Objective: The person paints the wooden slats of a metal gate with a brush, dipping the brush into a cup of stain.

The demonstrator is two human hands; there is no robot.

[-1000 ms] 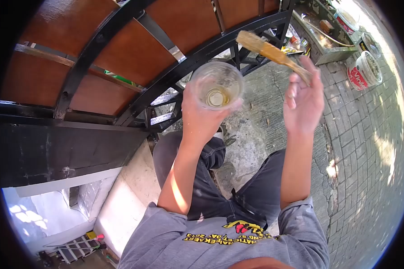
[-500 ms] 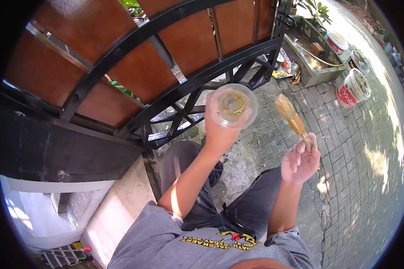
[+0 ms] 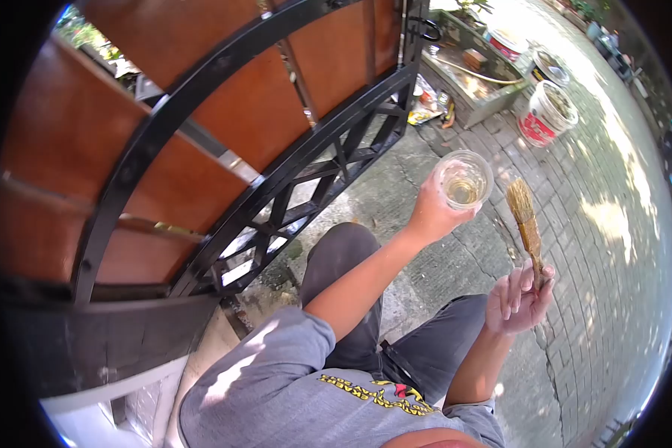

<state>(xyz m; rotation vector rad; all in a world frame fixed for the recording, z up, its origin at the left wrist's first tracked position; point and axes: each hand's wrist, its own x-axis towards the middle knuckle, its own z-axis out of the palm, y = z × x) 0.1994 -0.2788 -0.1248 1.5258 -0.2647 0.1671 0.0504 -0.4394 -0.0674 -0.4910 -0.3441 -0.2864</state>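
Note:
My left hand (image 3: 434,211) is wrapped round a clear plastic cup (image 3: 467,179) with a little yellowish liquid at its bottom. To the right of it, my right hand (image 3: 517,301) pinches the handle end of a paintbrush (image 3: 527,222). The brush points upward, its bristles stained golden brown and apart from the cup. On my left stands a gate with reddish-brown wooden panels (image 3: 243,104) in a black metal frame (image 3: 138,149); neither hand touches it.
A white and red bucket (image 3: 546,116) stands on the paving (image 3: 575,299), with more buckets behind. Beside the gate's far end are a concrete planter box (image 3: 489,104) and a yellow plastic packet (image 3: 425,112). My knees (image 3: 343,250) are bent below my hands.
My view has turned leftward and the gate fills more of it. The cup and brush have shifted right and down in view, still in the same hands; the brush stands more upright.

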